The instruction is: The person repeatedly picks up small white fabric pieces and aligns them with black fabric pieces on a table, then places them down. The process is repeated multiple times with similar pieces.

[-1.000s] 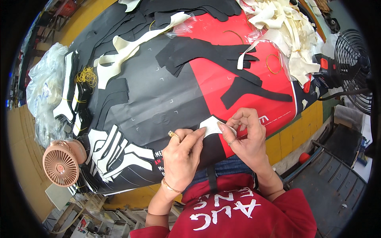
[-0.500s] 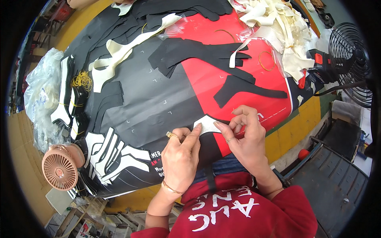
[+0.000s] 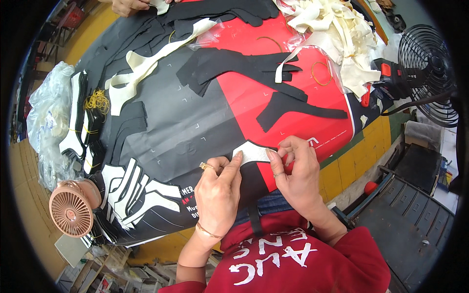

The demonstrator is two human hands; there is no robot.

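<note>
Near the table's front edge I hold a small curved fabric piece, white-faced with a black border (image 3: 255, 152). My left hand (image 3: 217, 185) pinches its left end, thumb on the white face. At the other end my right hand (image 3: 299, 173) grips it between thumb and fingers, the other fingers curled. What lies under the piece is partly hidden by my hands. To the left lies a fanned pile of white-faced black pieces (image 3: 156, 193). Beyond my right hand rests a black forked cut piece (image 3: 288, 110), below a stack of similar black pieces (image 3: 229, 66).
Cream fabric scraps (image 3: 342, 49) heap at the far right beside a black fan (image 3: 427, 73). A cream strip (image 3: 141, 63) lies mid-left. Banded bundles (image 3: 75, 115), yellow rubber bands (image 3: 97, 101), a plastic bag (image 3: 49, 112) and a pink fan (image 3: 72, 209) line the left. Another person's hand (image 3: 128, 6) works at the top.
The view has shifted slightly, so the table appears moved left. My right fingers have drawn in closer to the piece. The other person's hand and a white piece show more at the top.
</note>
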